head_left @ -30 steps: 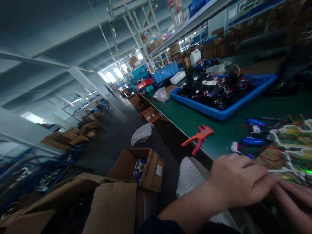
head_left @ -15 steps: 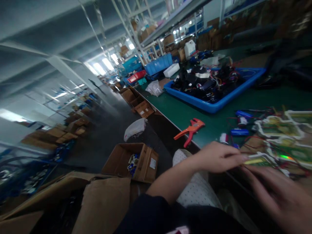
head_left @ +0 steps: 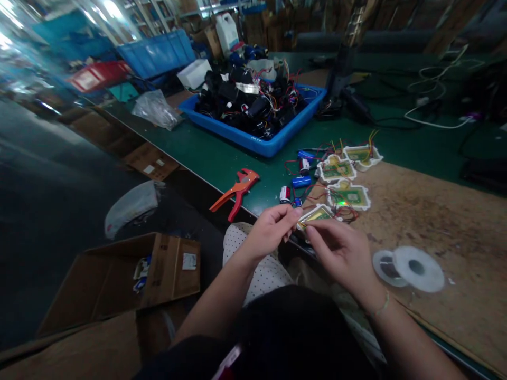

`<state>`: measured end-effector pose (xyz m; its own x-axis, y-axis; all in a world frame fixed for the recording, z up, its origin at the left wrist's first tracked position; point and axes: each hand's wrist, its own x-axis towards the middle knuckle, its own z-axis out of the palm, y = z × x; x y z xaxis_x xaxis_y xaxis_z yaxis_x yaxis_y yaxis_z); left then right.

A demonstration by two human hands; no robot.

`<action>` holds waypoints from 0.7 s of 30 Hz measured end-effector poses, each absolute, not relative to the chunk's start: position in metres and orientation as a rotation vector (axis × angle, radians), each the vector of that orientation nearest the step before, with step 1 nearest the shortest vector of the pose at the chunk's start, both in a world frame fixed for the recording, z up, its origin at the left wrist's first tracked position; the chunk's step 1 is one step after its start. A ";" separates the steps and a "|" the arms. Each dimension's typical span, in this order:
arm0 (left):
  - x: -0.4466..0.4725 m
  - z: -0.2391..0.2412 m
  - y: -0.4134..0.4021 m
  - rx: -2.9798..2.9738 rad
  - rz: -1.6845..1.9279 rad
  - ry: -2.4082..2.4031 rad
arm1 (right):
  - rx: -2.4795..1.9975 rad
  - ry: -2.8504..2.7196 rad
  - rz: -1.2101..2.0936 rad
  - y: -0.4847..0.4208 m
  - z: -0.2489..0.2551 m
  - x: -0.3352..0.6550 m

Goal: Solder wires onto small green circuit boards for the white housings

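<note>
The left hand (head_left: 273, 232) pinches the near corner of a white-framed circuit board (head_left: 321, 212) at the worktop's (head_left: 198, 158) front edge, apparently steadying it for close work. The right hand's (head_left: 340, 250) fingers meet that corner too; whether they grip anything cannot be told. The orange cutter (head_left: 240, 188) lies with handles overhanging the edge, seemingly for easy pickup. The board looks glossy and yellowish inside its knobbly pale rim.

We can read nothing: marks (head_left: 256, 139) on the tray (head_left: 225, 129) at twelve o'clock and a label (head_left: 189, 261) on the carton (head_left: 168, 266) at eight are too blurred.
</note>
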<state>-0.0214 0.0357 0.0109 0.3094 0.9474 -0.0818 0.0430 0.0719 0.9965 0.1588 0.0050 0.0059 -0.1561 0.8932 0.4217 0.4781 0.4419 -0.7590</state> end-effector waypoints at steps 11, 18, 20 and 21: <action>-0.023 0.019 0.024 1.325 1.176 1.123 | -1.240 -1.620 0.663 0.003 0.005 0.153; -0.010 0.004 0.004 1.438 1.103 1.175 | -1.267 -1.595 0.669 0.003 0.004 0.154; -0.006 0.003 0.001 1.475 1.113 1.208 | -1.275 -1.607 0.659 0.003 0.003 0.155; -0.004 0.003 0.001 1.495 1.126 1.229 | -1.278 -1.617 0.654 0.003 0.002 0.155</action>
<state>-0.0044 0.0011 0.0026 0.1022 0.9883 0.1131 0.1993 -0.1317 0.9710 0.1550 0.0033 0.0022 -0.0131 0.9395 0.3423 0.4377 0.3132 -0.8428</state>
